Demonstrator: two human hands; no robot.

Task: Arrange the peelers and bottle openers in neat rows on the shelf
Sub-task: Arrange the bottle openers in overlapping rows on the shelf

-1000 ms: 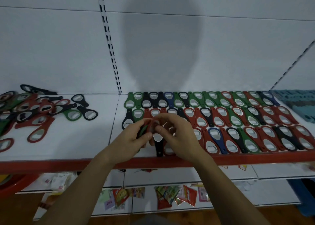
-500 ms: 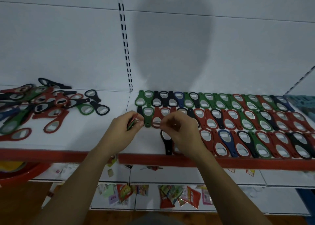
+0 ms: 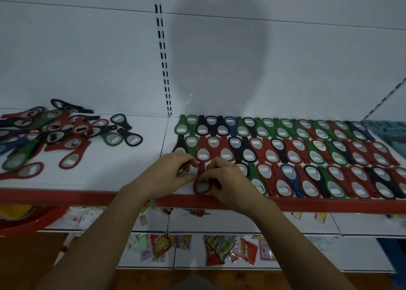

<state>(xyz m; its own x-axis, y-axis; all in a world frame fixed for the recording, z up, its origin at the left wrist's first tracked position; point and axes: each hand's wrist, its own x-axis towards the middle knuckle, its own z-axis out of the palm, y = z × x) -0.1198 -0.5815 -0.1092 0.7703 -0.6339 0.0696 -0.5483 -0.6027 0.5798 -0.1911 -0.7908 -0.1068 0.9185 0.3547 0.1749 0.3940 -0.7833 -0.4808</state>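
While curled, L+R hands (image 3: 169, 175) (image 3: 228, 179) on opener (image 3: 202, 186)

Bare shelf (image 3: 136, 171) lies open between the loose pile (image 3: 75, 128) and the packed rows (image 3: 292, 155).

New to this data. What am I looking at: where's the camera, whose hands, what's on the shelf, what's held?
No machine here: a person works with bare hands. The one picture comes from a camera worn on the head, looking forward and down, so both forearms enter from the bottom. On the white shelf lie three neat rows of bottle openers at right, in red, green, black and blue, and a loose pile at left. The right hand pinches a red opener with its fingers, at the left end of the front row. The left hand grips a small bundle of openers, red and green. Small packets sit lower down.
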